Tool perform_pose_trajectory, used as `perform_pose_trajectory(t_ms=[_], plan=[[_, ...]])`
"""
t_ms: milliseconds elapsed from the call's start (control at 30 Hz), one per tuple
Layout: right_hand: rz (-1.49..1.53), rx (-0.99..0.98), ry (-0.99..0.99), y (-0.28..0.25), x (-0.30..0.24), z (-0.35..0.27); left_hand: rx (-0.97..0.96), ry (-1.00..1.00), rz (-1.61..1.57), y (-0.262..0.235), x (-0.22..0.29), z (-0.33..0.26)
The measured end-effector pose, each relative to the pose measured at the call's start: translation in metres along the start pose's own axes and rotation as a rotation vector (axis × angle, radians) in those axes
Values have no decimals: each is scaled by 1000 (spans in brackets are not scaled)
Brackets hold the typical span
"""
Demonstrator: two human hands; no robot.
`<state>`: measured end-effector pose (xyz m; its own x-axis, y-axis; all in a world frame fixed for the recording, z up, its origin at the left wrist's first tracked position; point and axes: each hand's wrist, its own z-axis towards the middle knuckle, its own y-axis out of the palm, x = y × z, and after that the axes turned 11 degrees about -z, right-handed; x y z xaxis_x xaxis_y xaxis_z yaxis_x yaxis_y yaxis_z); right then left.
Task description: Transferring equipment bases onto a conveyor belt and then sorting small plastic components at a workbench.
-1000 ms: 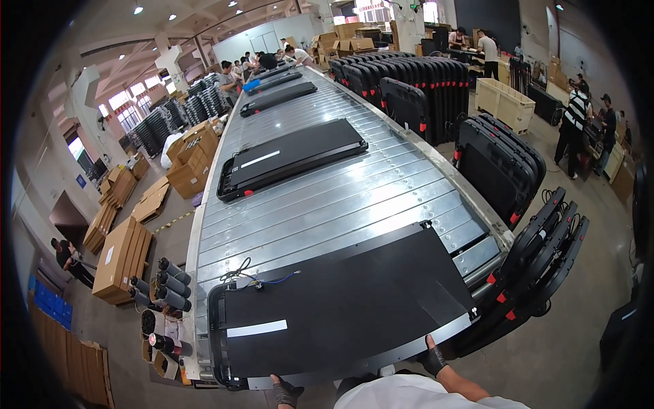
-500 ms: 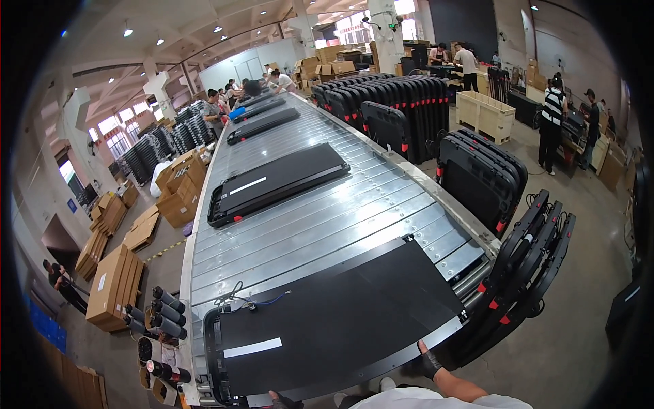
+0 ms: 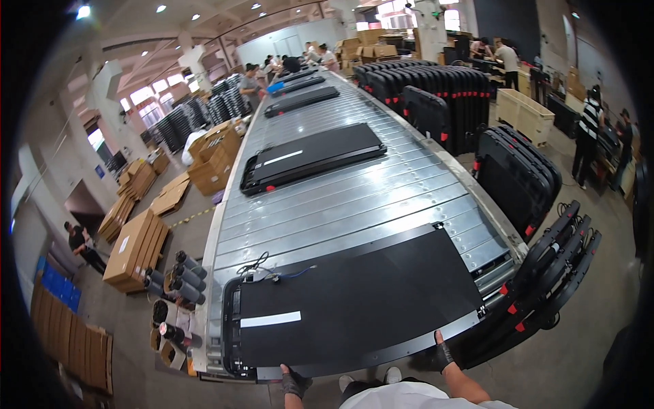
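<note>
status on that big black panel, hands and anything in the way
Left hand and right hand grip near edge of black panel. Panel flat on conveyor. Loose wires at far-left corner.

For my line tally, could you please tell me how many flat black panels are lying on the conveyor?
4: the nearest panel at both hands, a second panel mid-belt, a third farther on, and a fourth near the far end; more may be hidden beyond.

Blk fingerless glove on left hand [image 3: 294, 382], same on right hand [image 3: 443, 356], wht shirt [image 3: 415, 395]

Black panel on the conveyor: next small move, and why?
Probably slide the panel a little further onto the conveyor. Left hand and right hand both grip its near edge, which seems to overhang the conveyor's end.
</note>
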<state>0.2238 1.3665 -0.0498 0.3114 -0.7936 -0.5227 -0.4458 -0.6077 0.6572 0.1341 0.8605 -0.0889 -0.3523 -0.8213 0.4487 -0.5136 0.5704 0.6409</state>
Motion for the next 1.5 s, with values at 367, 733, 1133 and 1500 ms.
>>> perform_pose_trajectory(t_ms=[367, 733, 1133, 1500], plan=[[-34, 3, 2, -11, 5, 10, 217, -39, 125, 9, 5, -15], [68, 38, 43, 30, -10, -15, 179, -14, -31, -8, 3, -8], [60, 58, -105, -11, 13, 8, 138, -10, -111, 21, -15, -30], [-31, 214, -84, 58, 5, -16, -100, -137, -309, 43, -55, -28]])
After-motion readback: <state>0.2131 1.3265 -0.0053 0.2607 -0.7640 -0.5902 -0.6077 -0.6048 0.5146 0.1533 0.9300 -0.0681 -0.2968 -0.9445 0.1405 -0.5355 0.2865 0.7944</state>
